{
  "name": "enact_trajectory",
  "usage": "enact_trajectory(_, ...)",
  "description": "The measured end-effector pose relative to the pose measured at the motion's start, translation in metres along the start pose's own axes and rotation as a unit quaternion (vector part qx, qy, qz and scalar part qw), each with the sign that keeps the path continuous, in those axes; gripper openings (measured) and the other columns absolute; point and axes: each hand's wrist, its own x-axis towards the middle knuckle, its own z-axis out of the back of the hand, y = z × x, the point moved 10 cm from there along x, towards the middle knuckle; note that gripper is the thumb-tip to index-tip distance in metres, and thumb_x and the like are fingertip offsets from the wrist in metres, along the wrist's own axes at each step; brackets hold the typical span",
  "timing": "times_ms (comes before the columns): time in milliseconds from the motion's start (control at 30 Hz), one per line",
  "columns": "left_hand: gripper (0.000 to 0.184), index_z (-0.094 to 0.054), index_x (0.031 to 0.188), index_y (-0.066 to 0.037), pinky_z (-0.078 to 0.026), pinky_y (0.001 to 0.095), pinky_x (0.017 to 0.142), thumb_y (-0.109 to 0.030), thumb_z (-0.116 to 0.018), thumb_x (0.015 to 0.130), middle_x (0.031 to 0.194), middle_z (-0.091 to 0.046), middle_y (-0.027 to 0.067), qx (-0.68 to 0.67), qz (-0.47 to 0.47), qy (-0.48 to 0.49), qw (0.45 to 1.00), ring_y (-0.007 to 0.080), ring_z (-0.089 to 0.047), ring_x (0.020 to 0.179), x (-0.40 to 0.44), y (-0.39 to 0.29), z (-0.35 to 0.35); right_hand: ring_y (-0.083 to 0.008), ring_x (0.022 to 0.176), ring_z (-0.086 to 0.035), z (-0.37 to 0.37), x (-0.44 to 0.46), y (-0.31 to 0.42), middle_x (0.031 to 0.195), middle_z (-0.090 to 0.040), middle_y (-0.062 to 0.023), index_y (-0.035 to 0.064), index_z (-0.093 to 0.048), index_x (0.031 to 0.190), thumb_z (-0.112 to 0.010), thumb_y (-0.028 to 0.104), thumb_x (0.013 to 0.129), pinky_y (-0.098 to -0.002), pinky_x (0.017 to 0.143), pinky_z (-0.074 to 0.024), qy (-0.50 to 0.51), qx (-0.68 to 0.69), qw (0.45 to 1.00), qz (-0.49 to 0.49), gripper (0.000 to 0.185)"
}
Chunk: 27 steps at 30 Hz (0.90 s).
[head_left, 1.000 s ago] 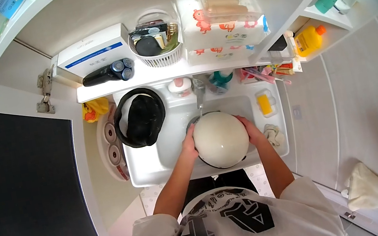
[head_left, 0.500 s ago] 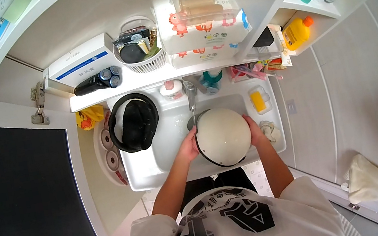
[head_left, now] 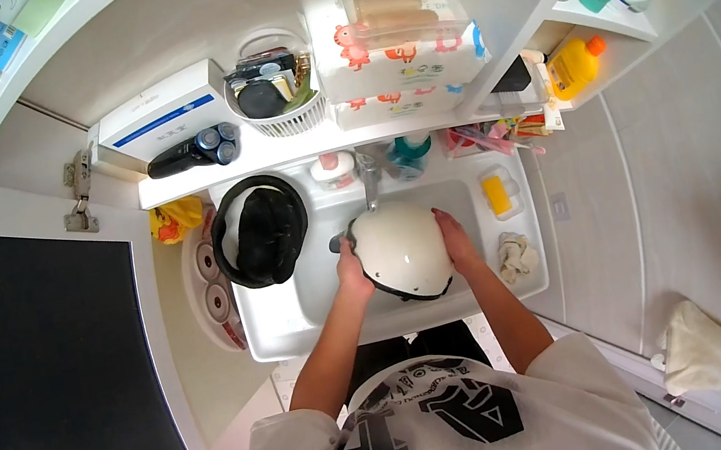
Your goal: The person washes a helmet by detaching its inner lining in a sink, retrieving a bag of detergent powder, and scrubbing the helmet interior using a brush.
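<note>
A cream-white helmet [head_left: 404, 251] with a dark rim is held over the white sink [head_left: 312, 277], below the faucet [head_left: 369, 180]. My left hand [head_left: 352, 270] grips its left edge, and my right hand [head_left: 456, 239] presses against its right side. The fingers of both hands are partly hidden behind the shell. On the left of the sink lies a black padded helmet liner [head_left: 261, 233], apart from my hands. A crumpled cloth [head_left: 515, 255] rests on the right rim, with a yellow sponge [head_left: 496, 194] in a clear dish above it.
Above the sink runs a shelf with an electric shaver [head_left: 193, 150], a white basket [head_left: 294, 119] and tissue packs [head_left: 397, 74]. Bottles, including a pink-topped one [head_left: 333, 170], stand behind the sink. An open mirror door [head_left: 40, 378] is at left.
Both hands have shifted the helmet slightly left and up toward the faucet, turning and tilting it so its lower rim slants. The hands keep their hold; the liner stays beside it.
</note>
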Motion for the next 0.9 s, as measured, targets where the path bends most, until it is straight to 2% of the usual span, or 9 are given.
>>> enact_trajectory(67,0.064,-0.049,0.142,-0.011,-0.043,0.0475,0.109,-0.059,-0.033,0.104,0.142,-0.056,0.0110,-0.013,-0.002,-0.014,1.000,0.0318,-0.055,0.126,0.006,-0.002,0.010,-0.0245,0.126,-0.053,-0.008,0.002,0.015,0.138,-0.058,-0.0138,0.0032,-0.047,0.146,-0.046,0.044,0.103,-0.0333,0.109,-0.0386,0.011,-0.087,0.995,0.039,0.059)
enact_trajectory(167,0.066,-0.048,0.144,-0.011,-0.042,0.0470,0.109,-0.061,-0.030,0.104,0.143,-0.056,0.0099,-0.016,-0.020,-0.044,0.999,0.0313,-0.055,0.127,0.003,-0.009,0.020,-0.0301,0.128,-0.053,-0.026,0.004,0.018,0.140,-0.055,-0.0179,0.0042,-0.046,0.146,-0.047,0.040,0.104,-0.0348,0.109,-0.0389,-0.014,-0.085,0.996,0.037,0.056)
enact_trajectory(200,0.067,-0.048,0.144,-0.011,-0.042,0.0468,0.109,-0.061,-0.029,0.104,0.143,-0.055,0.0095,-0.014,-0.029,-0.055,0.998,0.0311,-0.055,0.128,0.000,-0.012,0.023,-0.0328,0.133,-0.047,-0.035,0.001,0.028,0.144,-0.051,-0.0177,0.0050,-0.046,0.146,-0.051,0.039,0.101,-0.0395,0.111,-0.0362,-0.014,-0.133,0.988,0.080,0.056)
enact_trajectory(267,0.067,-0.047,0.143,-0.008,-0.048,0.0429,0.104,-0.060,-0.036,0.103,0.137,-0.058,0.0091,-0.034,-0.049,-0.061,0.996,0.0289,-0.060,0.121,-0.004,-0.017,0.026,-0.0381,0.143,-0.035,-0.057,-0.012,0.053,0.153,-0.043,-0.0173,0.0065,-0.048,0.145,-0.059,0.038,0.096,-0.0490,0.116,-0.0308,-0.012,-0.227,0.959,0.166,0.059)
enact_trajectory(367,0.066,-0.048,0.143,-0.010,-0.044,0.0430,0.107,-0.060,-0.031,0.104,0.140,-0.056,0.0086,-0.025,-0.073,-0.034,0.996,0.0290,-0.057,0.124,0.004,-0.020,0.033,-0.0417,0.141,-0.037,-0.100,-0.069,0.138,0.152,-0.044,-0.0143,0.0081,-0.051,0.142,-0.064,0.040,0.091,-0.0639,0.112,-0.0287,-0.019,-0.405,0.869,0.284,0.061)
enact_trajectory(467,0.065,-0.046,0.146,-0.013,-0.038,0.0447,0.113,-0.058,-0.022,0.106,0.146,-0.053,0.0081,-0.005,-0.075,-0.020,0.997,0.0296,-0.051,0.132,0.009,-0.019,0.040,-0.0434,0.139,-0.038,-0.139,-0.082,0.150,0.153,-0.043,-0.0108,0.0109,-0.052,0.141,-0.065,0.043,0.089,-0.0727,0.106,-0.0267,0.020,-0.451,0.818,0.357,0.063)
enact_trajectory(567,0.065,-0.046,0.147,-0.014,-0.037,0.0445,0.113,-0.059,-0.022,0.105,0.147,-0.052,0.0077,-0.025,-0.074,-0.043,0.996,0.0293,-0.050,0.133,-0.007,-0.023,0.038,-0.0394,0.139,-0.040,-0.151,-0.068,0.148,0.151,-0.045,-0.0096,0.0142,-0.053,0.140,-0.063,0.040,0.092,-0.0698,0.107,-0.0289,0.026,-0.456,0.817,0.351,0.055)
enact_trajectory(667,0.065,-0.050,0.141,-0.010,-0.046,0.0421,0.106,-0.059,-0.031,0.104,0.139,-0.058,0.0089,-0.078,-0.079,-0.070,0.991,0.0284,-0.058,0.123,-0.017,-0.028,0.037,-0.0379,0.128,-0.049,-0.160,-0.060,0.151,0.148,-0.049,-0.0091,0.0147,-0.053,0.140,-0.059,0.039,0.095,-0.0646,0.106,-0.0328,0.030,-0.437,0.818,0.372,0.052)
enact_trajectory(900,0.066,-0.049,0.143,-0.010,-0.041,0.0429,0.110,-0.061,-0.032,0.104,0.143,-0.055,0.0079,-0.125,-0.099,-0.058,0.985,0.0292,-0.055,0.128,-0.008,-0.037,0.036,-0.0352,0.108,-0.063,-0.166,-0.028,0.149,0.142,-0.056,-0.0118,0.0153,-0.057,0.137,-0.055,0.041,0.097,-0.0544,0.102,-0.0399,0.038,-0.465,0.823,0.323,0.048)
